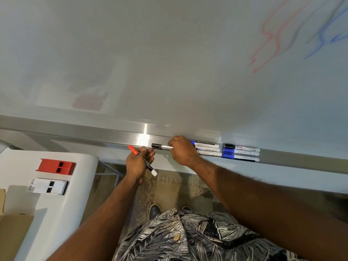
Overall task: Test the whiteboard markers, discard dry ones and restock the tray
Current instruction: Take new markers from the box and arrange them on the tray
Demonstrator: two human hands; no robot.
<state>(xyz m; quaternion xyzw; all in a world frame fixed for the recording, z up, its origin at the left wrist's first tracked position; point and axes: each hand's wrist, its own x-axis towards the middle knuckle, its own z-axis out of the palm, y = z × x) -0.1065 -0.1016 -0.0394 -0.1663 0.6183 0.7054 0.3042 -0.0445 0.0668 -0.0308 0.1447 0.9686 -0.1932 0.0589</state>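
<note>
My left hand grips a red-capped marker, its cap pointing up-left and its white end down-right. My right hand holds a black-capped marker level over the metal tray under the whiteboard. On the tray to the right of that hand lie three white markers, one with a blue cap showing. Further right lie three more markers, one black-capped and two blue-capped. Red, grey and blue test scribbles mark the board at the upper right.
A white table at the left carries a red eraser and a white eraser. Cardboard boxes sit at the lower left corner. My shoes stand on the mottled floor below the tray.
</note>
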